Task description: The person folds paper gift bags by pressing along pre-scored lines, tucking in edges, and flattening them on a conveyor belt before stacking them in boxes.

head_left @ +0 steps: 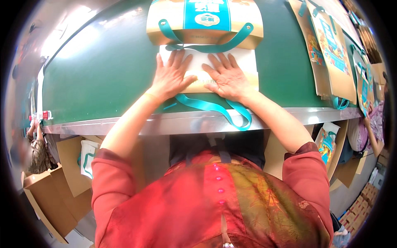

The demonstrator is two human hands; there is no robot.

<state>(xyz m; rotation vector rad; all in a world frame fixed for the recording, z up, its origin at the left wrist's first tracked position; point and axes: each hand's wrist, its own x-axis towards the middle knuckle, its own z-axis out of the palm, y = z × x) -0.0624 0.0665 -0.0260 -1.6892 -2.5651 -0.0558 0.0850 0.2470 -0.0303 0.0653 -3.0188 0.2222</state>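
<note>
A gold and turquoise paper gift bag point(244, 12) lies on the green table in front of me, a turquoise ribbon handle point(225, 44) looped over its near side. Both my hands press flat on its white and gold panel point(194, 87) nearest to me. My left hand point(171, 74) has its fingers spread, their tips close to the ribbon. Beside it, my right hand point(228, 76) also lies open, fingers pointing away. A second turquoise ribbon point(206, 104) trails from the panel's near edge over the metal table rim.
Several flat gold gift bags point(333, 49) with turquoise handles lie at the table's right end. An open cardboard box point(58, 198) stands below left, and another carton point(339, 144) holds a bag below right. Other people work at both ends of the table point(103, 74).
</note>
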